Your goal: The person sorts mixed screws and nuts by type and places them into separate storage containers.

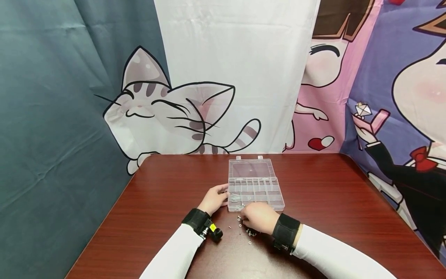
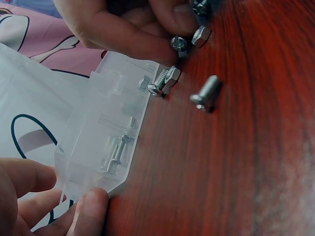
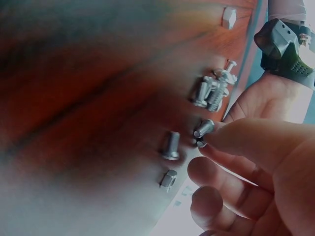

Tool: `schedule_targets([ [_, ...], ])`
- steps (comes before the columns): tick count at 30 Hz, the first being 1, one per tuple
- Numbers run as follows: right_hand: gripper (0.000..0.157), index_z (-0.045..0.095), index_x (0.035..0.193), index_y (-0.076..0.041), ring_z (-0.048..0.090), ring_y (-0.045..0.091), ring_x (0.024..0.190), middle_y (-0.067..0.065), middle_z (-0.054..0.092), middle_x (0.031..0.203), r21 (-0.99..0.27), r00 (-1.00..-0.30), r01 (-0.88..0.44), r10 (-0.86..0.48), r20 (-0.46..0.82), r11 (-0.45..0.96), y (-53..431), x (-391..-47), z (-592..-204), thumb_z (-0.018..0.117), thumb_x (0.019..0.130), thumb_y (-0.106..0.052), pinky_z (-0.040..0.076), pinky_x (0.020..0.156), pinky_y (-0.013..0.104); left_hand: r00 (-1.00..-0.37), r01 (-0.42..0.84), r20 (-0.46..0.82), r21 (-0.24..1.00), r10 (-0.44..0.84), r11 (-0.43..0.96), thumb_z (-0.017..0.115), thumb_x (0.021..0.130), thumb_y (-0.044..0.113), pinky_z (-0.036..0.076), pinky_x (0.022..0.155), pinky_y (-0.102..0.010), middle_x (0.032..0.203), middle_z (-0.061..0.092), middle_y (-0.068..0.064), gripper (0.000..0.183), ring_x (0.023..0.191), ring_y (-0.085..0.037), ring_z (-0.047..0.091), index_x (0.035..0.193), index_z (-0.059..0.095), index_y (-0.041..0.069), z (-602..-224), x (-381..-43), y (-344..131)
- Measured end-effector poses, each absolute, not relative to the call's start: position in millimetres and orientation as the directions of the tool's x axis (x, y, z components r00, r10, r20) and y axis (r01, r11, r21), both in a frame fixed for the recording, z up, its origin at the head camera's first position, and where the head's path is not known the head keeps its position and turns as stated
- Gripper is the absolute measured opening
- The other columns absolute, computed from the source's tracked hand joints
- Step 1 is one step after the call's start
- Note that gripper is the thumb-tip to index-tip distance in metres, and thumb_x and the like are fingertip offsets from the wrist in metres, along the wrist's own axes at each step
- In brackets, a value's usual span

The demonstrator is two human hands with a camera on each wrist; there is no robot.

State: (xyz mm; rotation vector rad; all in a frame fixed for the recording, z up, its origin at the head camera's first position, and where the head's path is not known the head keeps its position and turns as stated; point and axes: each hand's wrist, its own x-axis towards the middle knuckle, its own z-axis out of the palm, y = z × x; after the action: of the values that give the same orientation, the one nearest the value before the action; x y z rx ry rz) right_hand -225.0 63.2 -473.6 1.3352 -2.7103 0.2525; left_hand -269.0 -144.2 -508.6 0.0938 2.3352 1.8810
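A clear plastic compartment box (image 1: 256, 193) lies on the table with its lid (image 1: 252, 169) raised at the back. My left hand (image 1: 215, 198) grips its left end, thumb (image 2: 93, 209) on one side and fingers on the other. Several screws (image 2: 118, 150) lie in compartments near that end. In front of the box, my right hand (image 1: 260, 217) pinches a small screw (image 3: 204, 129) between thumb and index finger, low over the tabletop. Close by are a loose screw (image 2: 206, 93), a hex nut (image 3: 169, 180) and a cluster of screws (image 3: 214, 91).
The reddish-brown table (image 1: 167, 178) spreads around the box. Another hex nut (image 3: 229, 17) lies apart from the cluster. Behind the table hangs a curtain (image 1: 240, 46) printed with cartoon figures. Both wrists carry black straps with cameras.
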Motion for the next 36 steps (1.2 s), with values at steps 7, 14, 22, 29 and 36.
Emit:
schedule_targets([
  [7, 0.026, 0.056, 0.064, -0.019, 0.04, 0.004, 0.054, -0.014, 0.044, 0.06, -0.107, -0.597, -0.802, -0.784, 0.172, 0.587, 62, -223, -471, 0.076, 0.079, -0.013, 0.036, 0.047, 0.024, -0.986, -0.025, -0.057, 0.979, 0.154, 0.203, 0.053, 0.1, 0.005, 0.059, 0.084, -0.038, 0.14, 0.051, -0.027, 0.047, 0.117, -0.036, 0.06, 0.145, 0.045, -0.005, -504, -265, -144],
  [14, 0.019, 0.062, 0.069, -0.018, 0.043, 0.003, 0.055, -0.014, 0.05, 0.063, -0.156, -0.611, -0.791, -0.768, 0.191, 0.591, 68, -226, -464, 0.075, 0.082, -0.013, 0.039, 0.049, 0.022, -0.986, -0.019, -0.052, 0.979, 0.158, 0.204, 0.052, 0.1, 0.004, 0.059, 0.084, -0.04, 0.141, 0.049, -0.029, 0.047, 0.12, -0.039, 0.057, 0.145, 0.043, -0.007, -505, -265, -144],
  [22, 0.012, 0.065, 0.076, -0.017, 0.051, 0.005, 0.061, -0.01, 0.059, 0.069, -0.195, -0.682, -0.731, -0.687, 0.251, 0.654, 85, -249, -451, 0.072, 0.085, -0.014, 0.045, 0.055, 0.025, -0.987, -0.035, -0.069, 0.973, 0.144, 0.227, 0.053, 0.1, 0.005, 0.059, 0.084, -0.036, 0.139, 0.052, -0.025, 0.046, 0.119, -0.033, 0.059, 0.145, 0.046, -0.003, -505, -267, -144],
  [29, 0.01, 0.068, 0.078, -0.017, 0.05, 0.008, 0.063, -0.008, 0.057, 0.071, -0.198, -0.771, -0.63, -0.572, 0.28, 0.751, 103, -279, -450, 0.071, 0.086, -0.013, 0.047, 0.059, 0.029, -0.988, -0.034, -0.067, 0.972, 0.138, 0.233, 0.054, 0.1, 0.006, 0.059, 0.084, -0.035, 0.139, 0.053, -0.025, 0.046, 0.117, -0.032, 0.06, 0.145, 0.047, -0.003, -506, -268, -145],
  [36, 0.013, 0.068, 0.074, -0.014, 0.047, 0.01, 0.059, -0.005, 0.058, 0.067, -0.202, -0.819, -0.568, -0.526, 0.228, 0.798, 114, -299, -457, 0.071, 0.085, -0.009, 0.045, 0.055, 0.029, -0.988, -0.042, -0.073, 0.974, 0.136, 0.222, 0.054, 0.1, 0.006, 0.059, 0.083, -0.035, 0.138, 0.055, -0.023, 0.046, 0.114, -0.029, 0.062, 0.145, 0.047, -0.002, -506, -267, -144],
])
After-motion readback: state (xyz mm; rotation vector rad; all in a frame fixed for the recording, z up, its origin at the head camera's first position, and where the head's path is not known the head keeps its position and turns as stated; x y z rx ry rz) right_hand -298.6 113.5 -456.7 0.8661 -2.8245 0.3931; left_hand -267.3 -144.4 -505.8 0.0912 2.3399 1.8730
